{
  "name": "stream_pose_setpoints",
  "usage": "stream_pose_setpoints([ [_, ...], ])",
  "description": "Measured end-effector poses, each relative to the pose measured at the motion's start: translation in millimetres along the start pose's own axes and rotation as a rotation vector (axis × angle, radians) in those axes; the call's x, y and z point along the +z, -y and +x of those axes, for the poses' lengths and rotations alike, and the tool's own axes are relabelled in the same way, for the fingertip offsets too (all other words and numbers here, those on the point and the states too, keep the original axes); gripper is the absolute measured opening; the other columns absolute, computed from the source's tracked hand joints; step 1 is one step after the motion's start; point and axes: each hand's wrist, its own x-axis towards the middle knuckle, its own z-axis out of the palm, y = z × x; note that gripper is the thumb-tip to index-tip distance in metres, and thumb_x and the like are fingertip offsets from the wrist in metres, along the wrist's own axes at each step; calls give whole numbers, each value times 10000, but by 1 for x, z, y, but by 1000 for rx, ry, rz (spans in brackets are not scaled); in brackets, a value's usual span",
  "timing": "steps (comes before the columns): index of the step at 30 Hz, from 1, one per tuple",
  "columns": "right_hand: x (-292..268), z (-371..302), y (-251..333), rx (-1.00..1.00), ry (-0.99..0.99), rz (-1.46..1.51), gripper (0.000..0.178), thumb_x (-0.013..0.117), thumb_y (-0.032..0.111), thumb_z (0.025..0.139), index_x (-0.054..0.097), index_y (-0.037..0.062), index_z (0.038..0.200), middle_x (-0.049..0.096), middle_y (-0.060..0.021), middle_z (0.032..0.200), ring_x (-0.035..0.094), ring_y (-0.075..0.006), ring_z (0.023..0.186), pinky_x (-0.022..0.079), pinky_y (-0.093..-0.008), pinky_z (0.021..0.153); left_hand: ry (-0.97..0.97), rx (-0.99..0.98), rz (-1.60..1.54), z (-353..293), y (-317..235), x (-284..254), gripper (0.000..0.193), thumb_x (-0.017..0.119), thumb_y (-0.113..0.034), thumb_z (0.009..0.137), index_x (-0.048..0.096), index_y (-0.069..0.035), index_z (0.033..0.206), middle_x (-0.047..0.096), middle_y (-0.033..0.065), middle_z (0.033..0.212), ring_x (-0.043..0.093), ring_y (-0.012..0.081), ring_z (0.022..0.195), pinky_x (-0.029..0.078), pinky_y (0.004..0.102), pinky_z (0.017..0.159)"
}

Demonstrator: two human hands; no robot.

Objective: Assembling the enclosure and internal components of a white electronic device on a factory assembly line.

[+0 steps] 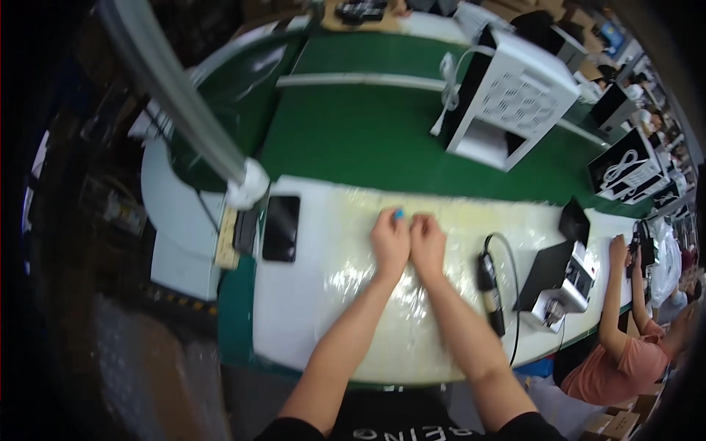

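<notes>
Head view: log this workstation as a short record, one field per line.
Left hand: left hand, small blue piece at its fingertips
Right hand: right hand, fingers curled, close beside the left; contents unclear
Work surface: pale worktop
Left of hands: dark flat slab
Right of hands: black corded tool, then a black-and-silver device
Beyond: white perforated cabinet on a green surface
Nearby: co-worker, far right

A small blue piece point(398, 214) shows at the left hand's fingers point(387, 220), above a white surface point(294, 312) with a glossy yellowish middle. From it, a plain green strip point(390, 121) lies toward twelve o'clock, a white casing point(555, 77) patterned with grey patches between one and two, a black slab point(282, 228) at nine, a salmon-pink shirt point(614, 371) at four.
</notes>
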Motion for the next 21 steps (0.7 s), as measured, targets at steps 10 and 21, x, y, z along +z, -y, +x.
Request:
stream_pose_setpoints([
  [10, 8, -4, -3, 67, -59, 225, 191, 555, 160, 911, 618, -6, 983, 670, -187, 767, 682, -287, 679, 525, -355, 597, 273, -259, -327, 9, -9, -14, 245, 457, -81, 960, 580, -11, 1160, 655, 85, 884, 613, 142, 694, 502, 268, 611],
  [21, 10, 1, 24, 158, 182, 410, 238, 558, 201, 936, 621, -7, 1032, 685, -146, 885, 668, -190, 791, 522, -301, 694, 150, -143, -229, 24, -10, -15, 195, 469, -66, 959, 589, 16, 1089, 579, 38, 819, 534, 114, 708, 480, 245, 634],
])
